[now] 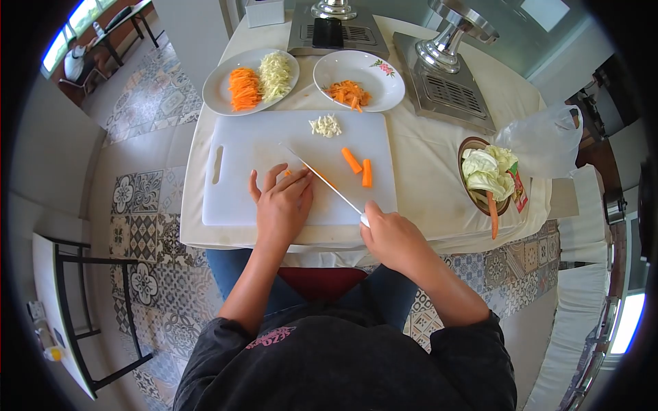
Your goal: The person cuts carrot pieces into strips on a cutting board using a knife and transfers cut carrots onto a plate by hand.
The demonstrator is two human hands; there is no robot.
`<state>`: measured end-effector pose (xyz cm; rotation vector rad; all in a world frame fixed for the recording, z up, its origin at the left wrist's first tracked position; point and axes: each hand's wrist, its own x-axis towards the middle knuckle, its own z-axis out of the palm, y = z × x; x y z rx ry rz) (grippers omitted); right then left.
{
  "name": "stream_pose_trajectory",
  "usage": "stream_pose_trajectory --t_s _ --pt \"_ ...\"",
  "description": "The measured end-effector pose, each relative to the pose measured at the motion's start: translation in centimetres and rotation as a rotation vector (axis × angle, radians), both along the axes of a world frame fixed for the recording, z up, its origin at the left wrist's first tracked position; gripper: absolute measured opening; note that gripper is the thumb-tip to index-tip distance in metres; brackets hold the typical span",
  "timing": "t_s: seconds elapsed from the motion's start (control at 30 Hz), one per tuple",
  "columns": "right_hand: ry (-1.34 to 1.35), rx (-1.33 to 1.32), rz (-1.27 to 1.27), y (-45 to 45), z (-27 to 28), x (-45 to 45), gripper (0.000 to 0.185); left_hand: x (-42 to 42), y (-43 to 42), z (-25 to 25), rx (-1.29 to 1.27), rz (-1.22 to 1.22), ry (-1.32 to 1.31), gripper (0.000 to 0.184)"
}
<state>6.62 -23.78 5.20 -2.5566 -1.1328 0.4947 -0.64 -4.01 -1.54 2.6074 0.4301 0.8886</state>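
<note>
One knife [336,188] sits in our right hand [394,236], that grip clamped on its handle, with the blade slanting far left over the white board [240,198] on our desk [432,164]. Our left hand [284,205] lies palm down on the board, its fingertips just beside the blade. Some carrot [288,172] shows at those fingertips, but we cannot tell whether the left grip is closed on it, since the hand covers most of it.

To the right of the blade we have two carrot sticks [367,173], near each other, and at the board's far edge a pale chopped heap [325,125]. Beyond the board, our far left plate [216,89] carries orange shreds [245,89] and pale green shreds [275,75]; the flowered plate [384,89] to its right holds orange scraps [348,94]. Well to the right, a bowl [473,195] holds leaves [488,171], beside a plastic bag [545,140].
</note>
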Motion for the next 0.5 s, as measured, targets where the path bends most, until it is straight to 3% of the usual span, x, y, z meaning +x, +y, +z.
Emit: stream_pose_trajectory --t_s 0.5 --pt "0.073 0.065 -0.070 -1.0 0.1 0.1 0.023 -0.1 -0.4 0.7 0.020 -0.003 0.026 0.025"
